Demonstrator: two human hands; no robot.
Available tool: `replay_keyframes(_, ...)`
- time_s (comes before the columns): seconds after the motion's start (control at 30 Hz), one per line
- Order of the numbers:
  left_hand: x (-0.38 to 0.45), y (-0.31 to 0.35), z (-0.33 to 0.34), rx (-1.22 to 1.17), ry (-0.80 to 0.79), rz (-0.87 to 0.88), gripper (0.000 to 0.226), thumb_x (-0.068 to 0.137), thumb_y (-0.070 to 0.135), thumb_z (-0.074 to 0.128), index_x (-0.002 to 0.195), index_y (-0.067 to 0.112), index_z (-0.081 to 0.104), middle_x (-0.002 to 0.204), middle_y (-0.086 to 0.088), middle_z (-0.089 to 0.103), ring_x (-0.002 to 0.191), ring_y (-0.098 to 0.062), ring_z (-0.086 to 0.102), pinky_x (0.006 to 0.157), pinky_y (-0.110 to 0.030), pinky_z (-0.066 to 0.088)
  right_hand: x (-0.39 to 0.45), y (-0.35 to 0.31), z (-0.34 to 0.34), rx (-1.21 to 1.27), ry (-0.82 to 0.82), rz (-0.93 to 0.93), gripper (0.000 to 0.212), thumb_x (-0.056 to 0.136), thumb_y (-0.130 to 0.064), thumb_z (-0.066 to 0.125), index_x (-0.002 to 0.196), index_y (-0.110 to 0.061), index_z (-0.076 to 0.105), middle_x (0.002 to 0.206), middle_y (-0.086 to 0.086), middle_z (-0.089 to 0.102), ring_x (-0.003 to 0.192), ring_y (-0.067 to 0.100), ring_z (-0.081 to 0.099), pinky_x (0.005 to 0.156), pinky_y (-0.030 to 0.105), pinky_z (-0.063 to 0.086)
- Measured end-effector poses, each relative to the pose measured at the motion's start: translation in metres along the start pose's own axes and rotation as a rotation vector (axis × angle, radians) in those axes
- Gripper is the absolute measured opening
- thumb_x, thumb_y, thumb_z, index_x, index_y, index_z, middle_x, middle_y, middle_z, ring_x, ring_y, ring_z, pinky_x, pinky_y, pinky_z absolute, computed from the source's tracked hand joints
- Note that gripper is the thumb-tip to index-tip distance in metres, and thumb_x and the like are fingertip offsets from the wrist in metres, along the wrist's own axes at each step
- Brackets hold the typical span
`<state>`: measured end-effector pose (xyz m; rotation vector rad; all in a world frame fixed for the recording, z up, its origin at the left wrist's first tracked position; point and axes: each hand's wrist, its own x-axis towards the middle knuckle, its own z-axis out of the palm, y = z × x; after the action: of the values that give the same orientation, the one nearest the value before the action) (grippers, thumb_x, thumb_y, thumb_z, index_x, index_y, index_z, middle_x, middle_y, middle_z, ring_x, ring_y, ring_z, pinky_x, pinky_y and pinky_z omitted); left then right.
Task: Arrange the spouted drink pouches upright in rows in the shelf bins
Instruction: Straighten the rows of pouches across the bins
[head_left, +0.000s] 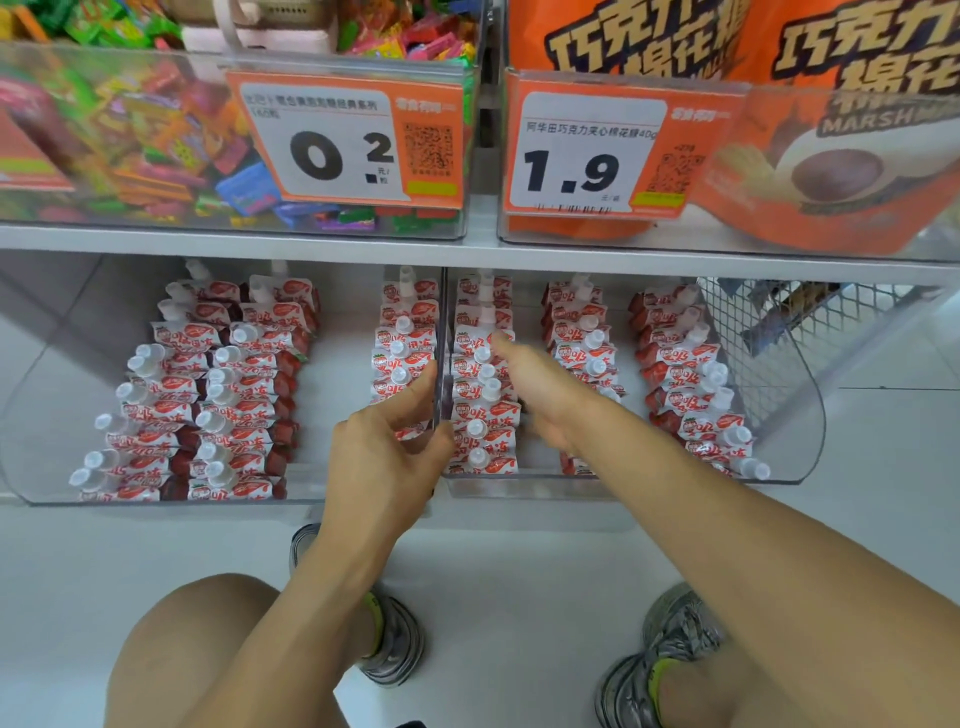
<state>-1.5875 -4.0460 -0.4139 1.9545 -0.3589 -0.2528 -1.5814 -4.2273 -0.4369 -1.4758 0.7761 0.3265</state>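
head view: left hand (382, 447) grips pouches (402, 358) beside the bin wall (441, 364), right hand (530, 384) reaching.

Glossy foil-like pouches (483, 410) with white plastic caps fill clear, smooth plastic bins (800, 415); at 3 o'clock, wire-mesh basket (753, 332).

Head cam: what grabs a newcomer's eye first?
Rows of red-and-white spouted pouches standing in two clear bins on the lower shelf. Both hands reach in at the divider: the left hand at the left bin's last row, the right hand pointing into the right bin. Above hang big orange price tags, 0.2 and 1.9.
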Motion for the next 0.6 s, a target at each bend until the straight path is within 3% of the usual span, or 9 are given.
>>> replay_keyframes(0.1,0.000,-0.003,0.002,-0.002,0.006,-0.004,0.046,0.083,0.014,0.073,0.125,0.030,0.065,0.105,0.017,0.070,0.086,0.009,0.067,0.082,-0.024,0.058,0.000,-0.015,0.006,0.020,0.050,-0.040,0.062,0.104,-0.055,0.029,0.157,-0.023,0.021,0.165,0.005,0.020,0.151,0.026,0.021,0.121,0.047,0.015)
replay_keyframes(0.3,0.003,-0.002,0.001,-0.031,-0.008,-0.009,0.047,0.082,0.010,0.074,0.126,0.025,0.065,0.104,0.014,0.072,0.087,0.010,0.066,0.082,-0.025,0.058,0.007,-0.005,0.006,0.086,0.037,-0.016,0.068,0.099,-0.065,0.032,0.156,-0.028,0.027,0.164,0.002,0.021,0.152,0.025,0.019,0.123,0.050,0.014)
replay_keyframes(0.37,0.002,-0.001,0.001,-0.044,-0.006,-0.013,0.047,0.082,0.009,0.074,0.125,0.026,0.065,0.101,0.017,0.071,0.085,0.011,0.066,0.080,-0.020,0.057,0.016,-0.010,0.002,0.052,0.034,-0.045,0.070,0.097,-0.067,0.031,0.154,-0.026,0.032,0.163,0.004,0.026,0.150,0.026,0.024,0.122,0.051,0.017)
replay_keyframes(0.43,0.000,-0.001,0.001,-0.046,0.008,-0.015,0.047,0.082,0.010,0.074,0.124,0.028,0.065,0.100,0.018,0.070,0.084,0.014,0.064,0.079,-0.013,0.054,0.023,-0.021,0.004,0.003,0.163,-0.070,0.068,0.101,-0.062,0.025,0.153,-0.018,0.034,0.159,0.009,0.033,0.145,0.031,0.033,0.116,0.047,0.026)
replay_keyframes(0.5,-0.002,-0.001,0.002,-0.047,0.013,-0.019,0.048,0.082,0.010,0.073,0.124,0.031,0.063,0.099,0.023,0.068,0.083,0.014,0.065,0.077,-0.010,0.053,0.031,-0.031,0.008,-0.016,0.287,-0.116,0.069,0.102,-0.060,0.017,0.154,-0.016,0.029,0.158,0.013,0.034,0.141,0.034,0.037,0.111,0.049,0.030)
replay_keyframes(0.6,-0.002,-0.001,0.002,-0.051,0.006,-0.020,0.047,0.083,0.010,0.072,0.124,0.031,0.064,0.097,0.029,0.066,0.081,0.009,0.067,0.076,-0.014,0.055,0.038,-0.034,0.016,-0.044,0.279,-0.181,0.062,0.104,-0.055,0.011,0.158,-0.025,0.013,0.161,0.013,0.027,0.144,0.034,0.034,0.114,0.051,0.028)
